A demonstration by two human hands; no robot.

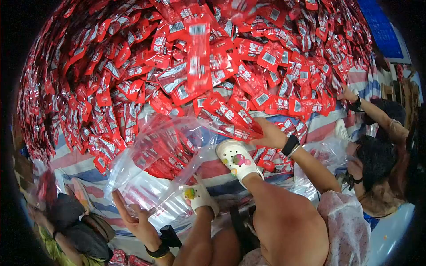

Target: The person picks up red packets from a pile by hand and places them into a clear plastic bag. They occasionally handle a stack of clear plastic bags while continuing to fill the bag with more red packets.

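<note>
A clear plastic bag (133, 197) lies with its mouth wide, several red foil packets (166, 155) inside it. My left hand (140, 226) is at the bag's near left rim, holding the film with index finger and thumb spread apart. To the right of the bag, my right hand (271, 135) is closed around a bunch of red printed packets (233, 119) just above my right shoe. Some packets in the bunch show white lettering. The palm side of this hand is hidden. A large pile of similar packets (262, 57) rises in front of me.
My white clogs (233, 157) stand on a red, white and blue striped sheet (226, 188). At right, another person's hand (348, 94) touches the pile, near more clear plastic (321, 153). Another person (75, 221) is at lower left. A blue panel (384, 31) stands at upper right.
</note>
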